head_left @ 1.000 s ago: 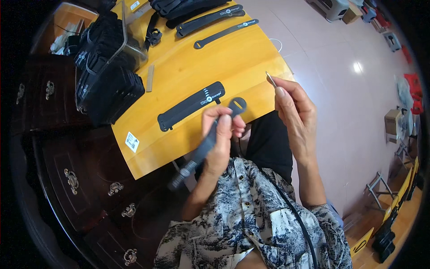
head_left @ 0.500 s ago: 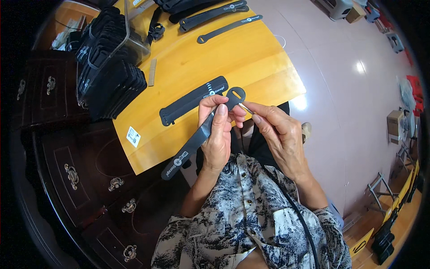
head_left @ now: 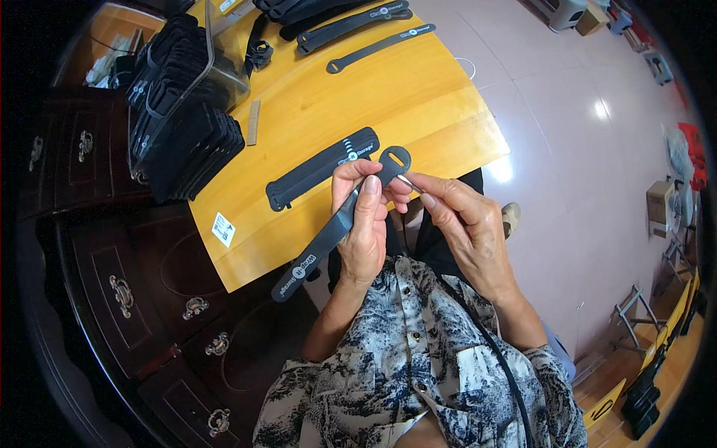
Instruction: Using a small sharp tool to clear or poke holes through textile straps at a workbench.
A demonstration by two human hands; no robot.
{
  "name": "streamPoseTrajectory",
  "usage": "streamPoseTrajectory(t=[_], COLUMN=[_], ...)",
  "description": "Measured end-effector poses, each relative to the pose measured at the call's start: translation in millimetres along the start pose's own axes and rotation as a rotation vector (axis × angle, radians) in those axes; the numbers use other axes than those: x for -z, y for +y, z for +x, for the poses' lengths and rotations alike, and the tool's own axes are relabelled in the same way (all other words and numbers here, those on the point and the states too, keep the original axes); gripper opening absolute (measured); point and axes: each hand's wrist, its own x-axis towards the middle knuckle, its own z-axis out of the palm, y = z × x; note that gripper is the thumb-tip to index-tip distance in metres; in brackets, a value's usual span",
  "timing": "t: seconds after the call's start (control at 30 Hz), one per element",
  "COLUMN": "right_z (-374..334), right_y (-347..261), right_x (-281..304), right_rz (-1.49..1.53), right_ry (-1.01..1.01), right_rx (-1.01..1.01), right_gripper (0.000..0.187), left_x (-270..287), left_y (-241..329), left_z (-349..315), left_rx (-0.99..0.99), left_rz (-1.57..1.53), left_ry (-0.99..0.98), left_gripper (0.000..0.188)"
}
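Observation:
My left hand [head_left: 364, 239] is closed on a dark storage strap [head_left: 323, 245], pinching it near its rounded end with the slot. The strap's long tail hangs down to the left past my wrist. My right hand [head_left: 472, 231] pinches a thin metal tool [head_left: 410, 181] between thumb and finger. Its tip meets the strap's edge just below the slotted end; my fingers hide most of the tool, so its exact kind is unclear. Behind my left hand, a bundle of black straps [head_left: 317, 173] lies on the yellow table [head_left: 418, 112].
A clear plastic bin [head_left: 211, 56] packed with black straps stands at the table's left. A single strap [head_left: 381, 49] and stacked straps [head_left: 351, 28] lie at the far side. A small brown strip [head_left: 254, 122] and a white label [head_left: 222, 229] are nearer. Dark drawers [head_left: 123, 295] flank the left.
Both hands stay nearly in place. The slotted end of the strap has shifted very slightly, and the tool still touches beside it.

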Motion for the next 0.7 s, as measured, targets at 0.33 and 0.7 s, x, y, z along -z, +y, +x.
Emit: streamPoseTrajectory(t=[0.33,0.7], right_z=[-2.5,-6.3], right_y=[-4.4,4.9], right_x=[0.6,-10.8], right_rz=[0.137,0.201], right_ry=[0.009,0.137], right_rx=[-0.186,-0.156], right_gripper=[0.024,0.022], left_x=[-5.2,-9.0], left_y=[-2.3,-7.4], left_z=[1.3,-0.2], left_rx=[-0.054,-0.129], left_rz=[0.108,0.269], left_ry=[-0.002,0.002], left_gripper=[0.017,0.014])
